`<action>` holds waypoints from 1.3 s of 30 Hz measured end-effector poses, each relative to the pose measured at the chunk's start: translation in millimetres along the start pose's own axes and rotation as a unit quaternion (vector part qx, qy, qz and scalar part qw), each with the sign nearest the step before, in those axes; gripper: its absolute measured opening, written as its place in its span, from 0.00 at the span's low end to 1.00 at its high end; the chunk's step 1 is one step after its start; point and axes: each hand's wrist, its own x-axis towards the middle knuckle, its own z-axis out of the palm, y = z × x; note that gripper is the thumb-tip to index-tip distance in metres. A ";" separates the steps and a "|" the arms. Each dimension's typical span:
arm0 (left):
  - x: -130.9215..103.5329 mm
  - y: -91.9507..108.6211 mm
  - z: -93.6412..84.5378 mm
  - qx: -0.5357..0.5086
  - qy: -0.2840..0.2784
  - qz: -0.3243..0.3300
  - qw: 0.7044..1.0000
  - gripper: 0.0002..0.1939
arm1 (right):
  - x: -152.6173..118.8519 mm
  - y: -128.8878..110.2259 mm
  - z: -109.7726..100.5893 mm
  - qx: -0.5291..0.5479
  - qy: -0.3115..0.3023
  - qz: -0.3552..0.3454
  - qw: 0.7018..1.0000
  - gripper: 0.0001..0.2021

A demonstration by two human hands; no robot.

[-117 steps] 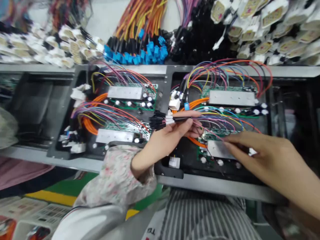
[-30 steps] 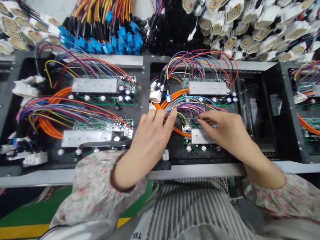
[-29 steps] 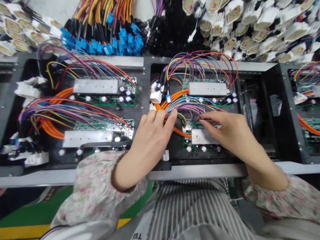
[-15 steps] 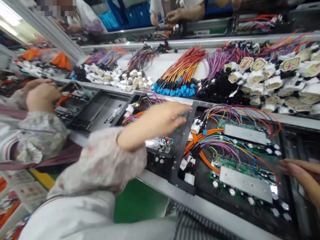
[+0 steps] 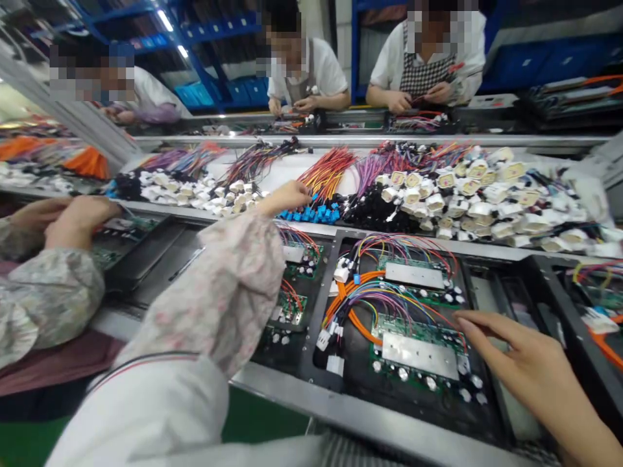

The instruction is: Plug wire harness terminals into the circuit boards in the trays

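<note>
The left hand reaches over the back rail to the blue plugs; whether its fingers grip 1 cannot be told. The right hand is at the right end of the lower circuit board, thumb and fingertips close together, any grasp unclear. 2 wired boards lie inside the black tray, with open floor along its near edge.
</note>
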 end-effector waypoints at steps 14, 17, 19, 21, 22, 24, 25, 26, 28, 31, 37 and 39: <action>-225.5 45.3 97.3 -0.368 -0.365 0.271 0.811 0.21 | -37.0 -93.9 -41.1 0.142 -0.326 -0.080 0.931 0.17; -220.5 35.6 130.9 -0.462 -0.270 0.207 0.819 0.10 | -43.0 -78.0 -29.6 0.244 -0.407 0.074 0.877 0.20; -214.9 26.2 140.7 -0.499 -0.168 0.156 0.836 0.06 | -47.9 -65.5 -23.3 0.233 -0.418 0.123 0.869 0.22; -208.9 15.6 142.0 -0.526 -0.091 0.100 0.840 0.06 | -52.8 -55.1 -20.3 0.187 -0.416 0.119 0.882 0.20; -206.4 11.0 141.2 -0.540 -0.071 0.075 0.835 0.07 | -54.1 -51.6 -19.6 0.163 -0.412 0.104 0.890 0.19; -203.1 4.8 139.3 -0.566 -0.060 0.035 0.822 0.10 | -52.4 -49.1 -18.2 0.125 -0.385 0.067 0.912 0.17; -202.2 3.4 138.8 -0.576 -0.062 0.022 0.815 0.11 | -49.0 -49.8 -17.0 0.110 -0.361 0.055 0.924 0.16; -201.7 2.6 138.8 -0.583 -0.062 0.013 0.810 0.11 | -43.9 -51.2 -15.5 0.094 -0.329 0.049 0.938 0.14; -201.2 1.8 139.1 -0.587 -0.056 0.002 0.807 0.12 | -30.9 -54.0 -12.3 0.048 -0.272 0.039 0.960 0.13; -200.1 -1.6 138.9 -0.590 -0.048 -0.010 0.806 0.13 | -12.0 -54.2 -10.7 -0.062 -0.214 0.027 0.975 0.17; -195.4 -5.2 137.1 -0.595 -0.042 -0.032 0.802 0.14 | -1.7 -58.8 -1.3 0.016 -0.190 0.030 0.981 0.08; -194.3 -3.3 136.9 -0.596 -0.049 -0.028 0.801 0.13 | -2.9 -61.8 10.1 0.061 -0.257 -0.025 0.964 0.06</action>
